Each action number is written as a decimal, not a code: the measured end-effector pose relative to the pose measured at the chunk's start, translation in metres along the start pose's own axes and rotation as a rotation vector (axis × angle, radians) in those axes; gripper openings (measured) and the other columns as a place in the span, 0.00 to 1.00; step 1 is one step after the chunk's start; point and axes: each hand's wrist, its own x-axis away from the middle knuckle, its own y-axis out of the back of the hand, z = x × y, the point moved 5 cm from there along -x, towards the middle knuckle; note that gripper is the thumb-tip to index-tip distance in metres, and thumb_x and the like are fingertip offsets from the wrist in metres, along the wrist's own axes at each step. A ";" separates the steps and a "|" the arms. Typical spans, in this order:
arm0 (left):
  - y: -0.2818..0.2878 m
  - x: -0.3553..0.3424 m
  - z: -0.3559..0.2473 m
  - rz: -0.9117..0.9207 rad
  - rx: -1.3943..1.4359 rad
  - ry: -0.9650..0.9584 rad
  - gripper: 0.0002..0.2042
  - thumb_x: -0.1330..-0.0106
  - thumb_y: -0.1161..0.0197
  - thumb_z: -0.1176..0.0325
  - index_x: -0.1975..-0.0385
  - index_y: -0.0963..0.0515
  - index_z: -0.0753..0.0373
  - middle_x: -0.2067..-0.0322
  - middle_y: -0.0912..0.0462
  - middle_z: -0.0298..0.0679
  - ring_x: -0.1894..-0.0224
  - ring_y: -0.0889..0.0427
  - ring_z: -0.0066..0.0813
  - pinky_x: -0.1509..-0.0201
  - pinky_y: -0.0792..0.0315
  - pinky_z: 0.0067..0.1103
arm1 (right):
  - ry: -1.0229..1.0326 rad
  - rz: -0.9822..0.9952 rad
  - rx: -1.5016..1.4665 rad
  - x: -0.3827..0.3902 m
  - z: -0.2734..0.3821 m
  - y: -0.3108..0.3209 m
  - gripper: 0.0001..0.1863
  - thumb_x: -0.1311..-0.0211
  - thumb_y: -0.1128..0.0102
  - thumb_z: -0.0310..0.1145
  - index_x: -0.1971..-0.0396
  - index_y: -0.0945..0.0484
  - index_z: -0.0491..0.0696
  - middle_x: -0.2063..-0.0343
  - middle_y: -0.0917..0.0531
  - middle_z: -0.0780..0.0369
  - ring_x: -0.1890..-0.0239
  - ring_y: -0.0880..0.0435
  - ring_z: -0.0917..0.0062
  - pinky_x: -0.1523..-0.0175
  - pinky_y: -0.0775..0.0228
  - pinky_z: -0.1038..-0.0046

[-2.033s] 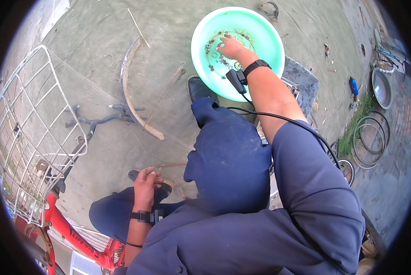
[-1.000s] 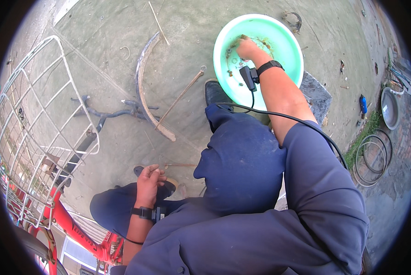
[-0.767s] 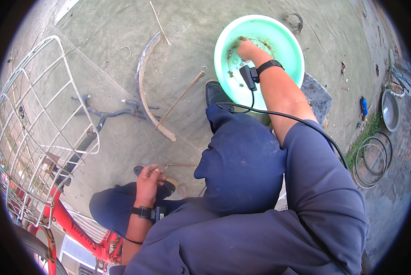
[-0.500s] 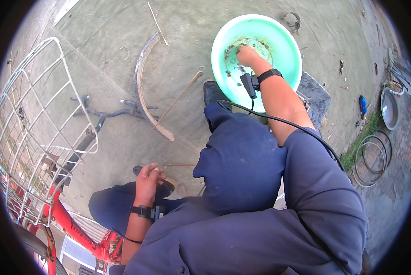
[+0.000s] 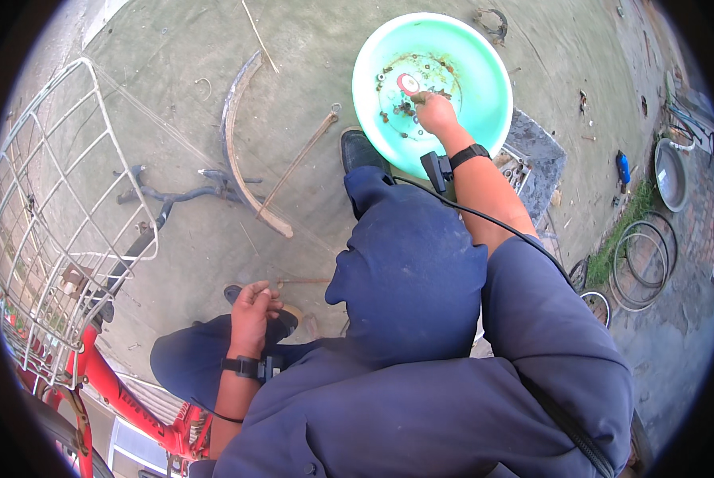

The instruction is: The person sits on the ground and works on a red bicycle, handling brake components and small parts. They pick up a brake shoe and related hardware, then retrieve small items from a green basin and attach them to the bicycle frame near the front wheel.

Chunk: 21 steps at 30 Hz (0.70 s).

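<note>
A light green basin (image 5: 484,119) holds small rusty nuts, bolts and washers (image 5: 409,109), too small to tell apart one by one. Among them is a small round piece (image 5: 408,84) with a red rim and a pale middle. My right hand (image 5: 437,114) is inside the basin, its fingers bunched and pointing down at the parts; what they pinch, if anything, is hidden. Beside my left knee, my left hand (image 5: 252,312) is raised with the thumb against curled fingers. Whatever it may hold is too small to make out.
At the left stands a red bicycle (image 5: 126,394) with a white wire basket (image 5: 78,167). A curved mudguard (image 5: 231,143), a rusty rod (image 5: 297,163) and a handlebar (image 5: 186,193) lie on the concrete. Right are a grey tray (image 5: 544,151), a blue bottle (image 5: 623,169) and tyres (image 5: 644,259).
My right hand has shifted toward the near part of the parts in the basin. The red-rimmed piece now shows beside it. My left hand has hardly moved; the whole view has shifted slightly.
</note>
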 end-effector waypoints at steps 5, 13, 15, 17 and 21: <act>0.002 -0.001 0.003 0.001 0.001 0.004 0.16 0.27 0.44 0.68 0.44 0.28 0.70 0.59 0.17 0.42 0.65 0.16 0.25 0.64 0.25 0.18 | 0.041 0.064 0.209 -0.005 0.015 -0.012 0.15 0.39 0.46 0.30 0.54 0.14 0.51 0.56 0.14 0.54 0.52 0.15 0.60 0.46 0.24 0.62; 0.001 0.000 -0.001 0.003 -0.011 0.002 0.17 0.28 0.43 0.70 0.44 0.28 0.71 0.59 0.17 0.43 0.65 0.16 0.24 0.64 0.25 0.17 | 0.007 0.077 0.369 -0.014 0.023 -0.020 0.17 0.39 0.45 0.29 0.50 0.19 0.51 0.56 0.15 0.53 0.53 0.15 0.59 0.49 0.22 0.60; 0.000 -0.001 -0.003 0.001 -0.009 -0.004 0.17 0.29 0.42 0.70 0.44 0.28 0.71 0.59 0.17 0.42 0.65 0.17 0.24 0.64 0.25 0.17 | 0.006 0.040 0.356 -0.019 0.015 -0.022 0.15 0.40 0.44 0.29 0.53 0.19 0.50 0.57 0.14 0.52 0.53 0.14 0.59 0.51 0.22 0.59; 0.000 -0.001 -0.003 -0.007 0.005 -0.005 0.17 0.30 0.42 0.71 0.44 0.29 0.71 0.59 0.16 0.42 0.65 0.17 0.24 0.64 0.25 0.17 | 0.014 -0.005 0.315 -0.019 0.001 -0.017 0.13 0.41 0.44 0.28 0.56 0.18 0.49 0.59 0.14 0.53 0.54 0.14 0.59 0.51 0.22 0.59; -0.002 -0.003 -0.002 0.009 -0.016 -0.006 0.17 0.30 0.41 0.70 0.44 0.29 0.71 0.60 0.16 0.42 0.65 0.17 0.23 0.64 0.25 0.16 | 0.063 -0.053 0.272 -0.016 -0.015 -0.007 0.12 0.42 0.44 0.27 0.59 0.17 0.49 0.61 0.14 0.53 0.56 0.14 0.59 0.53 0.22 0.59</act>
